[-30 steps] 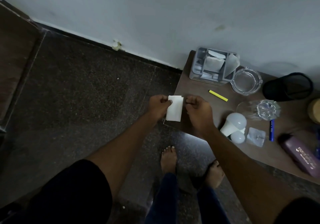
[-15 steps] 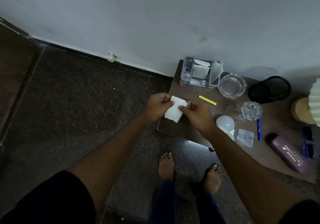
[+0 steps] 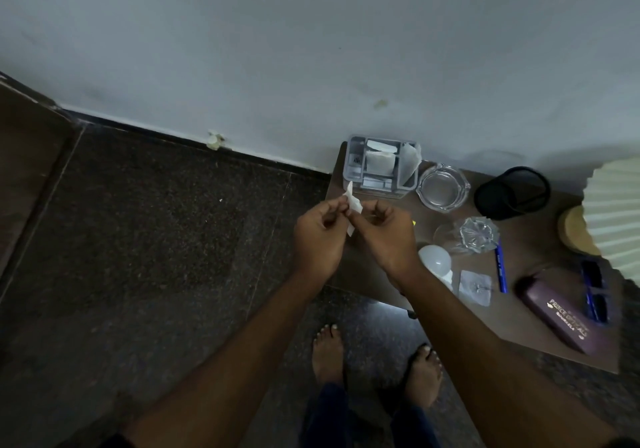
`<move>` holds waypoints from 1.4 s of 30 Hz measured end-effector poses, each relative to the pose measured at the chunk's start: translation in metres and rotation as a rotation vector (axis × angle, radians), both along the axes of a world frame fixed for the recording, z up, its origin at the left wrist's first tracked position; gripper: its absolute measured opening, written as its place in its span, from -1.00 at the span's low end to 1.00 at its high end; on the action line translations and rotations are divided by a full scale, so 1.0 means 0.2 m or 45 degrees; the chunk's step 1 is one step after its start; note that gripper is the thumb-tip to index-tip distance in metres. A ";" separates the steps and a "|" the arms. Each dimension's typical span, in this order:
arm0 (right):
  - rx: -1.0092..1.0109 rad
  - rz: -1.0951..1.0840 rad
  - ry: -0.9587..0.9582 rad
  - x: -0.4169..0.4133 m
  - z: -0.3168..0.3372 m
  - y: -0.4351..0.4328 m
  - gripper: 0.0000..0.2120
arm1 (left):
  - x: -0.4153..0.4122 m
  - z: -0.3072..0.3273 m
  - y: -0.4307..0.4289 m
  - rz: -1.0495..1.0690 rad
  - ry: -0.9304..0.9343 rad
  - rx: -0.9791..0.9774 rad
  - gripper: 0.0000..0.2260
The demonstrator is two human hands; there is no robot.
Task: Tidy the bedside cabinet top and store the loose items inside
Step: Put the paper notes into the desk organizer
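Observation:
Both hands hold a small white paper (image 3: 352, 205) over the left end of the brown bedside cabinet top (image 3: 540, 329). My left hand (image 3: 318, 236) pinches its left side and my right hand (image 3: 384, 236) pinches its right side; the paper is folded and stands nearly edge-on. On the top lie a grey organiser box (image 3: 381, 167) with papers inside, a glass ashtray (image 3: 443, 189), a white bulb (image 3: 434, 260), a blue pen (image 3: 500, 269), a small clear packet (image 3: 475, 287), a maroon spectacle case (image 3: 561, 312) and blue glasses (image 3: 595, 290).
A black mesh cup (image 3: 512, 193) lies on its side at the back. A tipped clear glass (image 3: 467, 236) lies mid-top. A cream pleated lampshade (image 3: 613, 215) with a wooden base fills the right edge. Dark stone floor and my bare feet (image 3: 329, 354) are below; a wall stands behind.
The flat paper has been folded between my hands and now stands nearly edge-on. My hands came closer together. The yellow strip on the top is now almost hidden behind my right hand.

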State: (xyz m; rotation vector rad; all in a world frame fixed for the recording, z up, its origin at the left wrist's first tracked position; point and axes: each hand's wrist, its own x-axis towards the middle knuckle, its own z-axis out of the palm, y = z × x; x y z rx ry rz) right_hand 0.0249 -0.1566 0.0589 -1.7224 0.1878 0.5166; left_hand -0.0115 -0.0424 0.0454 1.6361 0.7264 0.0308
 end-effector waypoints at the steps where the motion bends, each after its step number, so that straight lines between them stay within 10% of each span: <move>1: 0.011 0.005 -0.022 0.01 0.01 0.00 -0.90 | 0.01 0.01 0.00 -0.001 -0.007 -0.006 -0.71; 19: -0.187 0.217 -0.514 0.34 0.14 0.07 -0.63 | 0.45 0.16 0.06 -0.080 -0.170 0.048 -0.63; 42: -0.442 0.335 -0.403 0.39 -0.03 0.18 -0.69 | 0.54 -0.07 0.15 -0.068 0.042 -0.103 -0.71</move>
